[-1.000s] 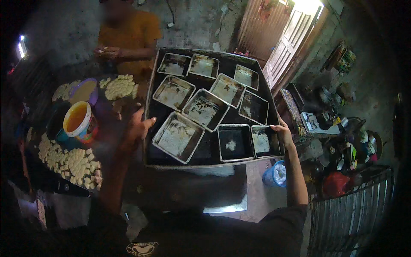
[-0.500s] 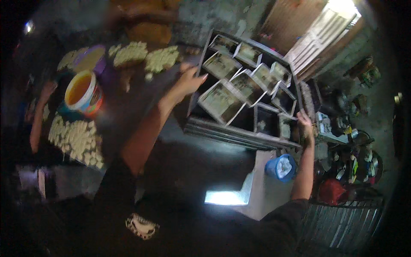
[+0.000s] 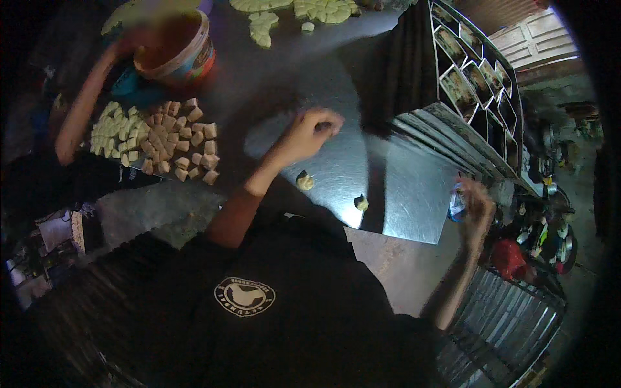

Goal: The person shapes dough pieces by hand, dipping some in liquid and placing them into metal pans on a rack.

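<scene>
My left hand [image 3: 312,134] hangs over the metal table [image 3: 414,194], its fingers curled in toward the thumb and nothing seen in them. Just below it on the table lie a small dough lump [image 3: 304,180] and a second dough lump [image 3: 361,202]. My right hand [image 3: 475,199] is apart from the stack of dark trays [image 3: 446,132], beside its near right corner; its fingers are smeared by motion. Several rectangular metal tins [image 3: 458,89] sit in the top tray.
On the left, another person's hand [image 3: 134,40] is at the rim of a bucket [image 3: 204,48]. Pale dough pieces [image 3: 116,132] and brown coated pieces [image 3: 169,132] cover the near left table. More dough [image 3: 323,10] lies at the back. A ribbed metal rack [image 3: 508,323] stands lower right.
Both hands have let go of the tray of tins, which now stands farther right. My left hand has moved right and over the table. Brown pieces and two dough lumps have come into view.
</scene>
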The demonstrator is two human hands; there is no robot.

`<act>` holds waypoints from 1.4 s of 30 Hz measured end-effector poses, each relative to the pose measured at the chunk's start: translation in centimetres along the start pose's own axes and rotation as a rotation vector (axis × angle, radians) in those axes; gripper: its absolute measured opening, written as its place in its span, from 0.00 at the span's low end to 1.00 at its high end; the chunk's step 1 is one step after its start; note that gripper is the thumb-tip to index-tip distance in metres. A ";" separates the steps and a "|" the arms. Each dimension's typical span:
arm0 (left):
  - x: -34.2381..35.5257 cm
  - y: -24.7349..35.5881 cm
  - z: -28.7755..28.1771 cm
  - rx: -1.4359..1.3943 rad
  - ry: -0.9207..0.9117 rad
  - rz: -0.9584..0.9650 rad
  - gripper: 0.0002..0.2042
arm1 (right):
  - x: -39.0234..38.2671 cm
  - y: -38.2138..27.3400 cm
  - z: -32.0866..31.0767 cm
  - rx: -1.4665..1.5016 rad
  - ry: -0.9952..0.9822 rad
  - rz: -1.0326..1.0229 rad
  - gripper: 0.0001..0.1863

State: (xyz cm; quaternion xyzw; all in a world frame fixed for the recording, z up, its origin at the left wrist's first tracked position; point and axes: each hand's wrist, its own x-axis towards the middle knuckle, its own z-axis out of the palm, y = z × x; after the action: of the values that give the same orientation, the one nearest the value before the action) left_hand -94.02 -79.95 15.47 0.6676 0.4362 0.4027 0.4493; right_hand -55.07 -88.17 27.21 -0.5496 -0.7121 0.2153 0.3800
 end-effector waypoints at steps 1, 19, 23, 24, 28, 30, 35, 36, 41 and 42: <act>-3.3 -1.8 -0.1 0.012 -0.026 -0.107 0.09 | -2.7 1.4 3.8 0.128 -0.148 0.196 0.08; -16.5 -1.6 -3.5 -0.724 -0.614 -0.391 0.15 | -8.2 -12.4 26.8 0.086 -0.345 -0.081 0.23; -16.6 -2.5 -1.6 -0.605 -0.739 -0.407 0.12 | -10.8 -11.5 25.3 0.078 -0.376 0.088 0.17; -16.8 -2.3 -1.2 -0.464 -0.801 -0.506 0.12 | -11.5 -11.4 25.1 0.060 -0.383 0.072 0.15; -16.1 -1.8 -0.6 -0.390 -0.946 -0.604 0.12 | -12.3 -11.2 23.7 0.117 -0.462 0.119 0.17; -15.8 -0.7 -0.2 -0.522 -0.903 -0.610 0.11 | -12.5 -11.0 23.2 0.175 -0.391 0.106 0.18; -14.5 2.5 0.8 -0.582 -0.865 -0.493 0.09 | -10.8 -11.2 20.3 0.264 -0.348 0.088 0.20; -14.4 1.6 1.2 -0.571 -0.908 -0.423 0.08 | -10.5 -10.8 19.7 0.255 -0.379 0.068 0.20; -13.4 2.9 3.4 -0.326 -0.960 -0.488 0.08 | -10.1 -9.2 17.0 0.114 -0.373 -0.063 0.17; -13.7 3.3 4.0 -0.399 -0.885 -0.524 0.11 | -10.1 -8.8 16.5 0.130 -0.359 -0.079 0.16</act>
State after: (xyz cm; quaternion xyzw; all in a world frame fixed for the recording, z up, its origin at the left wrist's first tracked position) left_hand -93.64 -94.59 15.58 0.5442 0.2722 0.0332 0.7929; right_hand -72.27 -98.54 20.35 -0.4483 -0.7741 0.3403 0.2898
